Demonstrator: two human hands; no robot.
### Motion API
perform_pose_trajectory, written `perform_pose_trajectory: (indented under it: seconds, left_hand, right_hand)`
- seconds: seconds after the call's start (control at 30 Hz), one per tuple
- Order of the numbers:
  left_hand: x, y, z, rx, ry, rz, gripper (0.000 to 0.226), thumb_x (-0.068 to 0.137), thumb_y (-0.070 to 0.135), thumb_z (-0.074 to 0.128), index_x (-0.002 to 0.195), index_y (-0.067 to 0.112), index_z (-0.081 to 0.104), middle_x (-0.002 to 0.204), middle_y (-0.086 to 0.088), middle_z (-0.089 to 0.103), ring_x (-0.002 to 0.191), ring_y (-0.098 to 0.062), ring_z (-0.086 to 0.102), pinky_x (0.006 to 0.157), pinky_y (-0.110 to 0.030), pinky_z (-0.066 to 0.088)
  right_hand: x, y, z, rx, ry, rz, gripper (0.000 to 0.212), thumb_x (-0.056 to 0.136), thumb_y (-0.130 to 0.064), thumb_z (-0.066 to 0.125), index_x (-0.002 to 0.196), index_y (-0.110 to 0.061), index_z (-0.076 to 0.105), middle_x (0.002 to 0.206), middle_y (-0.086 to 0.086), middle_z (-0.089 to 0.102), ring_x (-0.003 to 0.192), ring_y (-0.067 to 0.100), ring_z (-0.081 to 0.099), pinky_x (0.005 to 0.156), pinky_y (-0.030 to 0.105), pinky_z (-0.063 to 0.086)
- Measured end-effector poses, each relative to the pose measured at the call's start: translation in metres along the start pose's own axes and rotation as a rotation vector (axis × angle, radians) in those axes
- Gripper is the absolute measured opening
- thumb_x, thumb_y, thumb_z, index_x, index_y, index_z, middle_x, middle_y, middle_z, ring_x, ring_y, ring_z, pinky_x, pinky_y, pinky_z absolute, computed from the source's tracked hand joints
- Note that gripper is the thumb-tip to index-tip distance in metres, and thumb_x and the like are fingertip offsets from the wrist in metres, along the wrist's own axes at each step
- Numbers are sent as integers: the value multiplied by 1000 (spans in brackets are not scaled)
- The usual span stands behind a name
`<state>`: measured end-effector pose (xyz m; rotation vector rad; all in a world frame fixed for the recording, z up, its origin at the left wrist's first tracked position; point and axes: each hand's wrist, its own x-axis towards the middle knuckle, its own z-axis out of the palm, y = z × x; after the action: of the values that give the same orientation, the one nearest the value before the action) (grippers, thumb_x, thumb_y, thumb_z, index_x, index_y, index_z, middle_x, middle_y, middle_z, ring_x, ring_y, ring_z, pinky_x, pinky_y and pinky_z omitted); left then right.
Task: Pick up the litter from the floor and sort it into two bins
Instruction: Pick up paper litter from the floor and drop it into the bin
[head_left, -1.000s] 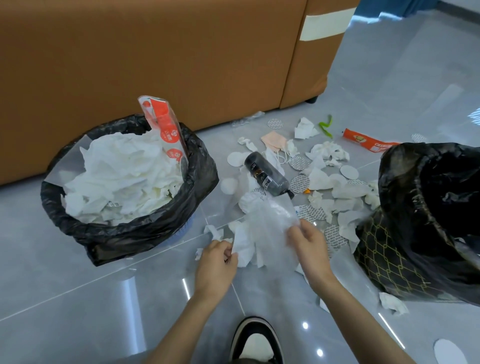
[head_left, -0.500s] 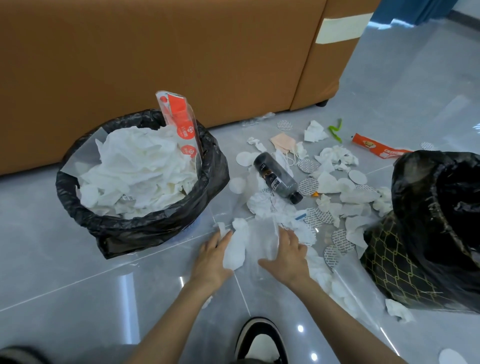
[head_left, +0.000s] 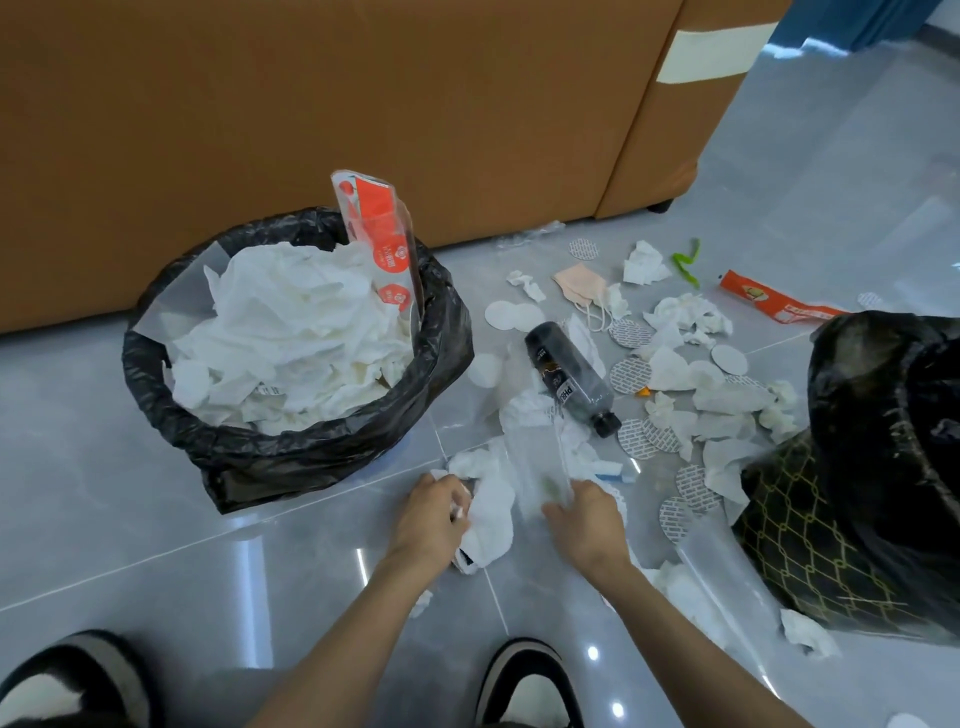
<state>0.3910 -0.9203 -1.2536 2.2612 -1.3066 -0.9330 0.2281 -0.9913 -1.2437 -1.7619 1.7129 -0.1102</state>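
My left hand (head_left: 434, 514) is down on the floor, its fingers closed on a crumpled white tissue (head_left: 488, 504). My right hand (head_left: 584, 519) rests just right of it, fingers on a clear plastic bag (head_left: 535, 467) that lies flat on the tiles. The left bin (head_left: 249, 447), lined in black, is full of white tissues and holds a red-and-clear wrapper (head_left: 376, 234). The right bin (head_left: 883, 467), also black-lined, stands at the right edge. Between them lie a dark bottle (head_left: 569, 374), tissues, round foil seals (head_left: 631, 374) and a face mask (head_left: 579, 283).
A brown sofa (head_left: 363, 104) runs along the back. An orange wrapper (head_left: 774, 304) and a green scrap (head_left: 685, 262) lie far right on the grey tile floor. My two shoes (head_left: 524, 686) are at the bottom edge. Clear plastic (head_left: 727, 587) lies beside the right bin.
Both hands have dropped from holding the clear bag up to lying low on the floor. The bag now lies flat, and my left hand has closed on a tissue.
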Motion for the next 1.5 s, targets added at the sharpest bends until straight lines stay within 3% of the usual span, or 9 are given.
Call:
perform_pose_trajectory:
  seconds: [0.27, 0.47, 0.63, 0.77, 0.9, 1.1, 1.27, 1.4, 1.5]
  left_hand:
    - [-8, 27, -17, -375, 91, 17, 23, 77, 1, 71, 70, 19, 57, 73, 9, 56, 61, -5, 52, 53, -3, 39]
    - [-15, 83, -55, -595, 201, 153, 25, 75, 9, 75, 79, 29, 60, 87, 6, 65, 74, -5, 59, 65, -8, 46]
    - [-34, 121, -100, -632, 379, 303, 37, 79, 5, 70, 79, 39, 56, 101, 4, 63, 79, 0, 58, 65, -6, 45]
    - [-48, 128, -135, -627, 511, 369, 34, 78, 9, 71, 83, 41, 59, 103, 7, 63, 80, 1, 59, 69, -13, 49]
    - [-55, 120, -171, -664, 610, 376, 28, 80, 12, 70, 90, 38, 62, 100, 7, 65, 76, 3, 59, 63, -6, 46]
    - [-56, 93, -219, -631, 773, 309, 23, 81, 4, 68, 96, 21, 64, 95, 10, 65, 77, 3, 58, 61, -2, 43]
    - [-54, 74, -240, -535, 844, 249, 27, 80, 4, 64, 88, 29, 59, 80, 20, 59, 72, 3, 55, 56, -1, 39]
    - [-43, 46, -243, -426, 779, 145, 23, 86, 2, 57, 92, 24, 59, 90, 12, 61, 74, 3, 54, 56, -8, 41]
    - [-34, 23, -234, -280, 639, 62, 16, 92, 5, 49, 105, 8, 57, 100, -3, 63, 70, -2, 50, 60, -20, 42]
  right_hand:
    - [-10, -17, -45, 726, 58, 121, 12, 84, -13, 68, 94, -7, 67, 84, 4, 70, 78, 20, 66, 73, 34, 52]
    - [-22, -39, -97, 1216, -67, 106, 30, 83, -11, 67, 113, -4, 63, 106, 11, 71, 98, 23, 67, 78, 34, 55]
    - [-39, -76, -131, 1425, -187, -26, 12, 88, -9, 60, 99, -7, 65, 87, 6, 69, 72, 13, 66, 57, 21, 54]
    - [-50, -112, -147, 1471, -280, -120, 7, 86, -10, 62, 90, -10, 68, 93, 7, 69, 80, 15, 65, 68, 23, 54]
    - [-55, -157, -153, 1468, -390, -226, 19, 87, -12, 61, 105, -7, 65, 116, 13, 66, 105, 22, 62, 95, 31, 48]
    - [-56, -224, -138, 1489, -561, -221, 17, 90, -9, 59, 106, -4, 62, 111, 13, 64, 105, 23, 59, 100, 34, 45]
    - [-51, -259, -116, 1470, -686, -202, 20, 91, -7, 58, 110, -3, 61, 113, 12, 67, 104, 23, 64, 91, 32, 53]
    - [-40, -273, -81, 1324, -627, -214, 26, 90, -7, 60, 116, -7, 60, 113, 9, 69, 102, 23, 67, 85, 37, 57]
    - [-35, -272, -59, 934, -327, -343, 28, 90, -9, 61, 117, -14, 59, 112, 5, 67, 100, 21, 65, 76, 31, 54]
